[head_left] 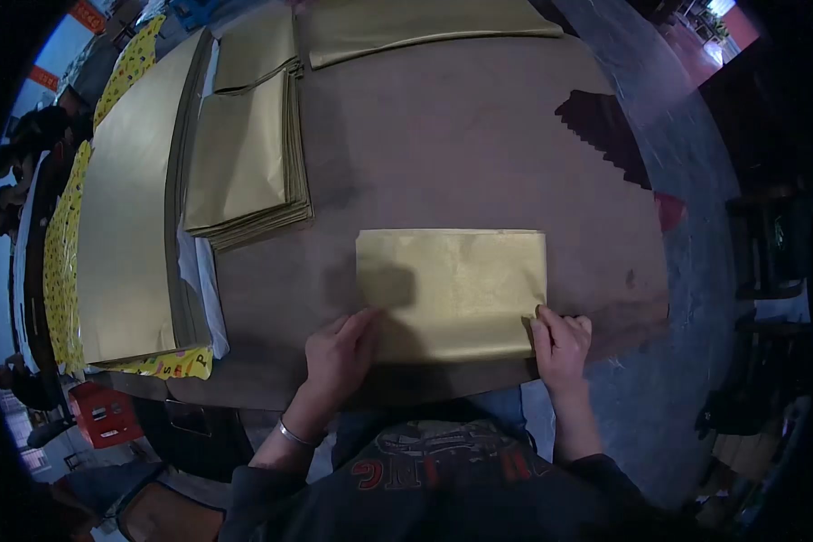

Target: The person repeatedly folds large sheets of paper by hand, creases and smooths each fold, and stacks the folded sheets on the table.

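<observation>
A folded sheet of gold paper [456, 289] lies flat in front of me, its folds showing as thin layers along the far edge. My left hand [339, 352], with a silver bangle on the wrist, is closed at the sheet's near left edge, fingertips partly hidden. On the opposite side my right hand [562, 345] pinches the right edge between thumb and fingers, and the paper creases slightly there. A shadow falls across the sheet's left part.
Left of the sheet stand a stack of folded gold paper [244, 163] and a tall pile of large gold sheets [131, 208]. More gold paper [425, 23] lies along the far edge of the brown table [452, 135]. Dark zigzag-edged cloth [605, 135] lies far right; a red crate [104, 415] stands lower left.
</observation>
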`<act>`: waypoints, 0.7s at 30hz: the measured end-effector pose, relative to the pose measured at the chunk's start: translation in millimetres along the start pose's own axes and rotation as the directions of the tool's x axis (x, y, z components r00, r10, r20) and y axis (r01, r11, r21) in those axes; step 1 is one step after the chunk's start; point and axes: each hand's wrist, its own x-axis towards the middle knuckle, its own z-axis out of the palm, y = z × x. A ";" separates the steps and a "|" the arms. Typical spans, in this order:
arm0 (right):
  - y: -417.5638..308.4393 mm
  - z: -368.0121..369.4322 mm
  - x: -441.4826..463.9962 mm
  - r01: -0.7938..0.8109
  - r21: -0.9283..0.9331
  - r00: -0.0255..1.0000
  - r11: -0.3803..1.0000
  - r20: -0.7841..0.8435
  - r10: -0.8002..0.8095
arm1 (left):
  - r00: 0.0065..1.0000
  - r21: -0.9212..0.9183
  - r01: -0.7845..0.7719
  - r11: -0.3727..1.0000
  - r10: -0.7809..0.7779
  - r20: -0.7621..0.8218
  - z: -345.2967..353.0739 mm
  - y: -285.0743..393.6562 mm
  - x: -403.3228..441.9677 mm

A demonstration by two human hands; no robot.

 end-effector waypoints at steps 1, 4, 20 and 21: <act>-1.7 -1.6 0.4 -0.004 -0.010 1.000 1.000 0.009 0.004 | 1.000 0.000 0.002 1.000 -0.002 0.001 0.5 0.1 -0.5; -2.4 -1.6 1.0 -0.002 -0.018 1.000 1.000 0.012 0.002 | 0.999 0.006 0.050 0.999 -0.050 0.001 0.9 2.4 0.3; -8.3 -4.9 7.6 -0.029 -0.028 0.999 0.999 0.032 0.030 | 0.999 0.056 0.053 0.997 -0.052 -0.017 4.9 0.7 5.5; -3.9 -2.4 5.9 -0.002 -0.047 1.000 0.999 0.007 0.003 | 0.999 0.067 0.021 0.998 -0.019 -0.034 6.9 -0.1 5.9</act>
